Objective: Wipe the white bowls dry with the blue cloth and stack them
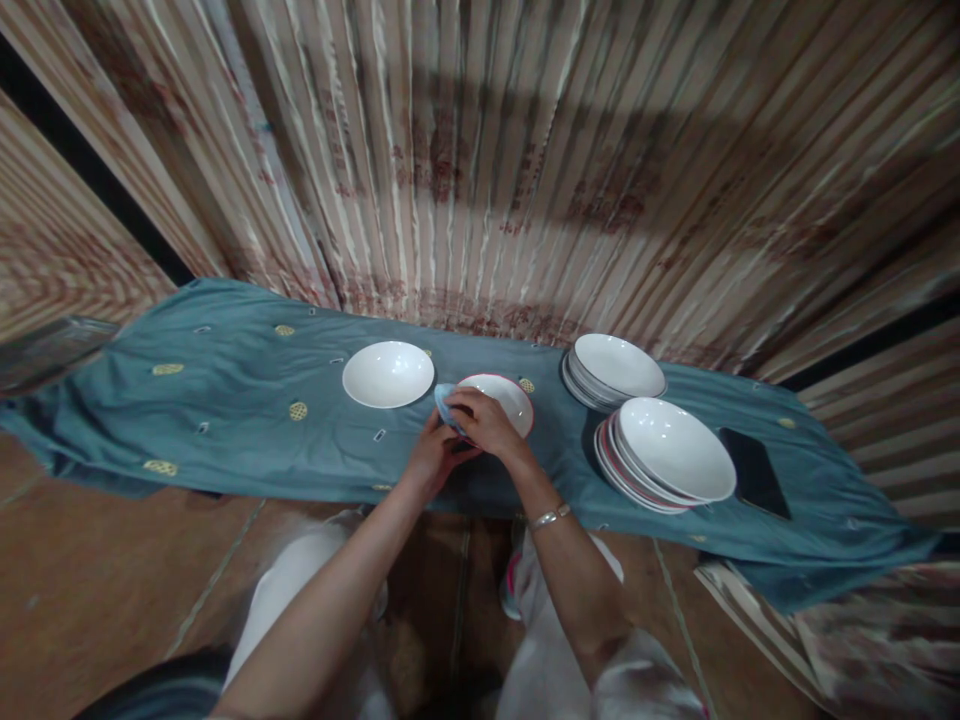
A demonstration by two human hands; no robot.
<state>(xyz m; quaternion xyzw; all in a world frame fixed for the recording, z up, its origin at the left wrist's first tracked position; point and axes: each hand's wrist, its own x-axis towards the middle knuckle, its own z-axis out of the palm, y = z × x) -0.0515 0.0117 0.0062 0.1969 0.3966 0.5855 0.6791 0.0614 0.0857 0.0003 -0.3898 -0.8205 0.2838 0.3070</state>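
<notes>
In the head view a white bowl with a red rim (514,402) is at the middle of the cloth-covered table. My left hand (433,458) grips its near left edge, fingers partly hidden behind the rim and my other hand. Bunched under the fingers of my right hand (487,420) is a light blue cloth (444,400), pressed against the bowl's left rim. Just to the left, apart from both hands, stands a plain white bowl (388,375).
Two stacks of bowls, a rear stack (619,365) and a nearer stack (675,450), stand on the right. Beside them lies a flat black phone-like object (754,470). A teal patterned tablecloth (247,400) covers the table, and a pleated curtain (480,180) hangs close behind.
</notes>
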